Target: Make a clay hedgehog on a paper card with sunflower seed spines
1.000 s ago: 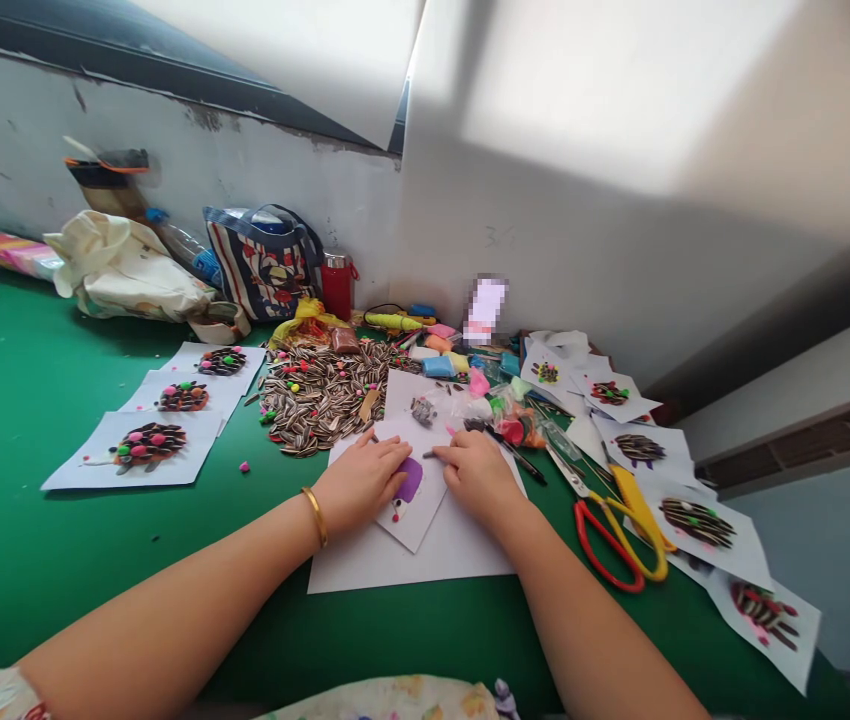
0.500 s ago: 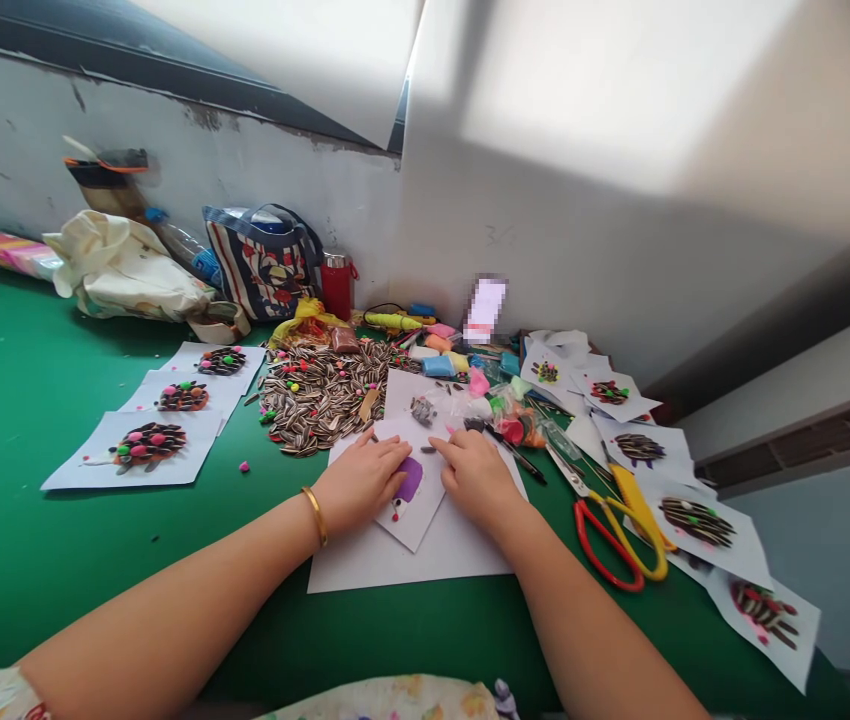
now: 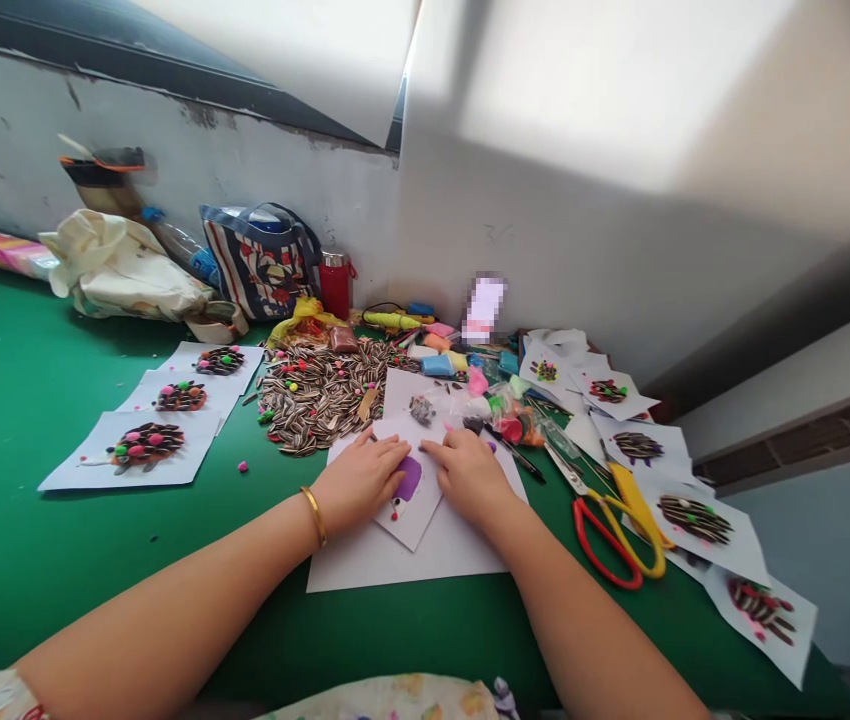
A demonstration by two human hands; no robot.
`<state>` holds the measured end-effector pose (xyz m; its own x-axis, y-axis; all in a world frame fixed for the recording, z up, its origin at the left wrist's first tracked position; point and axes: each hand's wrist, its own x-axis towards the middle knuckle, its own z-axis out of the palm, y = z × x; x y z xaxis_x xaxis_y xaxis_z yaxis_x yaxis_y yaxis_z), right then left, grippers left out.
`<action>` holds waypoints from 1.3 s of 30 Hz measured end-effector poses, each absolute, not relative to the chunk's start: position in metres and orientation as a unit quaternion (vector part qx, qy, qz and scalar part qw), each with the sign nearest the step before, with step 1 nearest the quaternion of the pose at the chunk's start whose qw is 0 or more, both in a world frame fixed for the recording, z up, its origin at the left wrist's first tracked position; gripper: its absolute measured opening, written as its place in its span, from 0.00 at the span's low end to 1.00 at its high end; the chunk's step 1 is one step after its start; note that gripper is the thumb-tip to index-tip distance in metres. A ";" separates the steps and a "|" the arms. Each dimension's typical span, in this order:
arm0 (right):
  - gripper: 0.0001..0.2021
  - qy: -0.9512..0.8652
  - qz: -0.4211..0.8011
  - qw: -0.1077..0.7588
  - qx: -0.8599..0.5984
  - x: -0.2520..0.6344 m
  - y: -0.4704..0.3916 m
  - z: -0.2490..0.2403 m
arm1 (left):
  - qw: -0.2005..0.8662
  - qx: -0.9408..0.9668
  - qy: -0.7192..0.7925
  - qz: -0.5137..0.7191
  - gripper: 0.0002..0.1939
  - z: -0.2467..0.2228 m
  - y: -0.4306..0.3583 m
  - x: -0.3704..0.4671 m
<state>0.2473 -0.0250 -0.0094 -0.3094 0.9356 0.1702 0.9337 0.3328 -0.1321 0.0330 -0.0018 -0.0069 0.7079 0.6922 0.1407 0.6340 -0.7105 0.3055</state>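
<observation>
My left hand (image 3: 365, 475) lies flat and open on a small white card (image 3: 415, 528), a gold bangle at its wrist. A purple clay patch (image 3: 408, 478) with a white snout and small red and dark dots shows beside its thumb. My right hand (image 3: 474, 470) rests at the card's right edge, index finger stretched out, thumb apart from it. A dark sunflower seed (image 3: 423, 447) shows at that fingertip, mostly covered. Under the card is a larger white sheet (image 3: 357, 570). Behind my left hand spreads a heap of striped sunflower seeds (image 3: 320, 400).
Finished seed hedgehog cards lie left (image 3: 95, 475) and right (image 3: 751, 560). Red-and-yellow-handled scissors (image 3: 605, 540) and a black pen (image 3: 522, 460) are right of the sheet. Clay packets (image 3: 438, 366), a phone (image 3: 483, 308), a red flask (image 3: 335, 288) and bags stand along the wall.
My right index fingertip has shifted slightly left onto the seed, which was in plain sight beside it before. My left hand has stayed in place.
</observation>
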 end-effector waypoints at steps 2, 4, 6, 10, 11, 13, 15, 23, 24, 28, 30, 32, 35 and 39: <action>0.20 -0.806 0.007 0.119 -0.580 0.247 -0.024 -0.008 | 0.118 0.917 0.361 0.119 0.20 -0.006 -0.002 0.033; 0.18 -0.804 0.006 0.126 -0.581 0.247 -0.024 -0.007 | 0.115 0.918 0.360 0.118 0.20 -0.006 -0.002 0.033; 0.20 -0.805 0.004 0.123 -0.580 0.247 -0.025 -0.007 | 0.112 0.918 0.361 0.121 0.20 -0.007 -0.002 0.033; 0.24 -0.803 0.000 0.120 -0.584 0.247 -0.025 -0.009 | 0.117 0.916 0.361 0.126 0.20 -0.007 -0.002 0.033; 0.25 -0.802 0.001 0.121 -0.585 0.247 -0.026 -0.009 | 0.119 0.916 0.360 0.127 0.20 -0.007 -0.002 0.033; 0.25 -0.803 0.006 0.121 -0.583 0.247 -0.026 -0.009 | 0.120 0.917 0.359 0.129 0.20 -0.007 -0.002 0.033; 0.25 -0.806 0.013 0.122 -0.579 0.247 -0.026 -0.007 | 0.118 0.918 0.358 0.128 0.20 -0.007 -0.002 0.033; 0.24 -0.807 0.016 0.123 -0.577 0.243 -0.026 -0.005 | 0.118 0.918 0.359 0.118 0.20 -0.005 -0.002 0.033; 0.25 -0.807 0.016 0.124 -0.578 0.243 -0.026 -0.006 | 0.118 0.918 0.360 0.118 0.20 -0.005 -0.002 0.034; 0.21 -0.808 0.020 0.138 -0.572 0.241 -0.026 -0.007 | 0.118 0.918 0.360 0.119 0.20 -0.006 -0.002 0.034; 0.20 -0.808 0.024 0.155 -0.568 0.241 -0.026 -0.006 | 0.118 0.918 0.360 0.119 0.20 -0.007 -0.002 0.033; 0.21 -0.806 0.026 0.175 -0.565 0.244 -0.026 -0.004 | 0.117 0.917 0.362 0.123 0.20 -0.007 -0.002 0.032; 0.23 -0.787 0.020 0.220 -0.576 0.257 -0.023 0.000 | 0.116 0.914 0.363 0.139 0.20 -0.008 -0.003 0.031; 0.18 -0.723 0.000 0.289 -0.627 0.292 -0.015 0.007 | 0.115 0.912 0.366 0.144 0.19 -0.007 -0.003 0.030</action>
<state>0.2918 -0.0147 0.0073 -0.0463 0.9072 0.4182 0.9066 0.2139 -0.3636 0.0297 -0.0032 -0.0069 0.6902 0.7012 0.1788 0.6347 -0.7052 0.3158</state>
